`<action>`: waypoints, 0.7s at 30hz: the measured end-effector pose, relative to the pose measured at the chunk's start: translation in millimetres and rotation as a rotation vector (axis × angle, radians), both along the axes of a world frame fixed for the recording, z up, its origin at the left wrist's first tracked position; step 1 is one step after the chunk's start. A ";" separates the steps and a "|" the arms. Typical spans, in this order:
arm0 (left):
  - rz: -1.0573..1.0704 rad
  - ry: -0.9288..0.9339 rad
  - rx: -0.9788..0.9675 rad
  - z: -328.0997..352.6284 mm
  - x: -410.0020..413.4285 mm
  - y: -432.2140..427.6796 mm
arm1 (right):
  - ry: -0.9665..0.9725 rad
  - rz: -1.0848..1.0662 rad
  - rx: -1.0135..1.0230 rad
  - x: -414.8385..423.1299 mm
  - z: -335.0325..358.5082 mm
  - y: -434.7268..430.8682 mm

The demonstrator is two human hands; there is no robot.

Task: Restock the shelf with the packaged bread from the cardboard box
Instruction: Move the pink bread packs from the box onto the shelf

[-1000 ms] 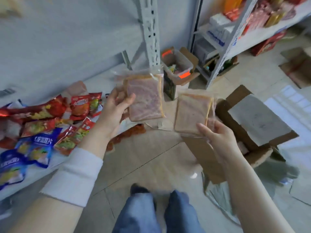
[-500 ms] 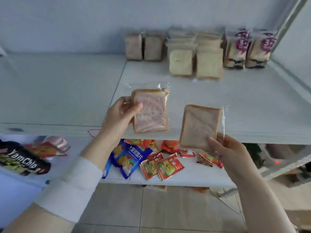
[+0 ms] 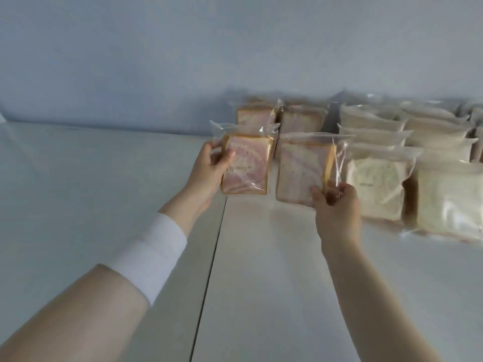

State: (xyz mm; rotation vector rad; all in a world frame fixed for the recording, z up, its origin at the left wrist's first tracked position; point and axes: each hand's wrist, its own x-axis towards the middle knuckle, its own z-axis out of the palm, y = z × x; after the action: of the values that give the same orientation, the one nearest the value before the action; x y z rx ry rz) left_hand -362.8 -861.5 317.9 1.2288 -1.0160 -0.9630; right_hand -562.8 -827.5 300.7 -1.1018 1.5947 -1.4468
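Both hands have gone from holding the two packets out over the front edge of the shelf to carrying them deep onto it, up against the rows already stocked at the back.

On the left, the left hand [image 3: 209, 169], with a white cuff further down the forearm, grasps a clear-wrapped slice of pink-swirled bread with a tan crust [image 3: 245, 167] by its left edge, thumb across the face. That packet stands upright, long axis vertical, directly in front of the two pink-swirled packets already standing at the wall [image 3: 279, 118]; whether its bottom edge touches the white shelf board [image 3: 261, 283] I cannot tell.

Beside it, the right hand [image 3: 337, 207] pinches the lower right corner of a second clear-wrapped pink-swirled slice [image 3: 300, 173], also upright and turned slightly so its crust edge shows. Just to its right stand the rows of pale white bread in frosted bags [image 3: 379, 184].

The open slots lie straight ahead of each hand, in front of the matching pink row, so each packet likely needs only to be set down and let go. The left packet looks nearer the row.
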 end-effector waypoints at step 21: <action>0.171 -0.420 -0.074 -10.2 9.8 -49.2 | 0.685 -0.177 0.074 50.3 0.4 -33.6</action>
State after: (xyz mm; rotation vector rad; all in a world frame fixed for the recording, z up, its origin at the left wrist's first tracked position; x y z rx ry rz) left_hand -352.9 -910.6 307.7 1.4635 -1.2356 -0.5390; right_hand -512.5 -861.1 301.1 -1.5464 2.2396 -1.1582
